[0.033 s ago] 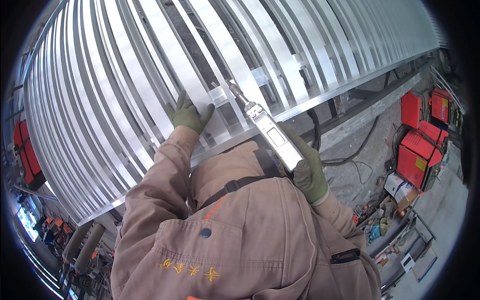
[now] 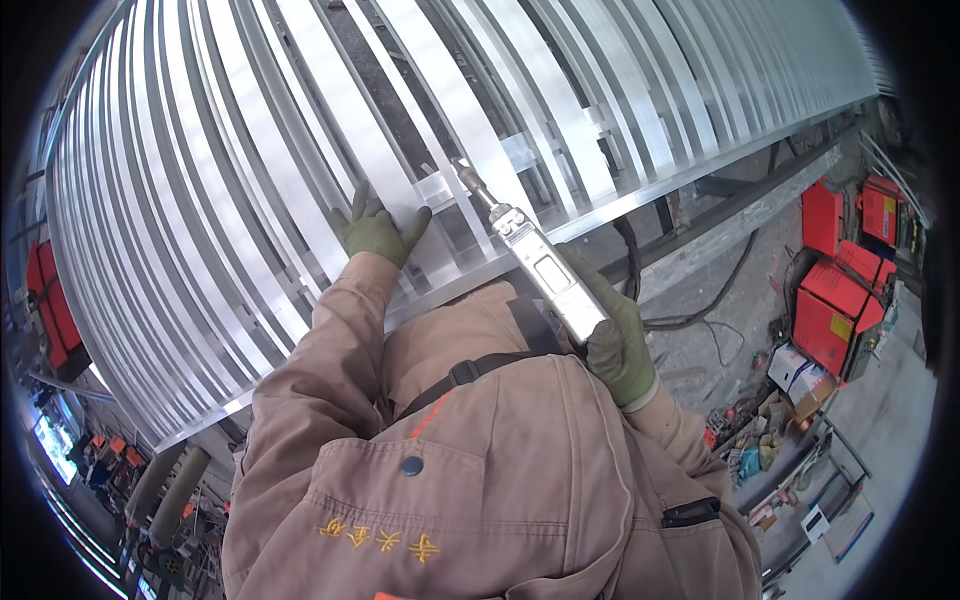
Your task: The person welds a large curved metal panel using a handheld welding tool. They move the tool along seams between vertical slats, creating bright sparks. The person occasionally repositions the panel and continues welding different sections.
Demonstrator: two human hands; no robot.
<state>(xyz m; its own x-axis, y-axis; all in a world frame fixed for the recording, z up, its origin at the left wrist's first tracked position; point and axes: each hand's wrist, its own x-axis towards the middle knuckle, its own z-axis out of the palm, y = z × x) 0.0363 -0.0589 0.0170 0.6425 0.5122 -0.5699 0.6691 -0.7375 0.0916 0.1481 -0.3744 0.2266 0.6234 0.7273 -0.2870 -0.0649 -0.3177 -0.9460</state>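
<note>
In my right hand [image 2: 622, 350], gloved in green, is a silver handheld welding gun [image 2: 548, 277] with a boxy body and a narrow nozzle. Its tip reaches up and left to a slat near the front rail of a large frame of parallel silver metal slats [image 2: 590, 165]. I cannot tell whether the tip touches the metal. My left hand [image 2: 378, 232], in a matching glove, rests with fingers spread on the slats, left of the nozzle. A short crosspiece [image 2: 436, 188] sits between slats, between the left hand and the tip.
A dark beam [image 2: 720, 215] runs below the frame's right side, with a black cable [image 2: 725, 290] hanging by it. Red machines [image 2: 838, 310] stand at right near an open cardboard box [image 2: 805, 380] and a cluttered rack [image 2: 800, 480]. Another red machine [image 2: 52, 305] stands at far left.
</note>
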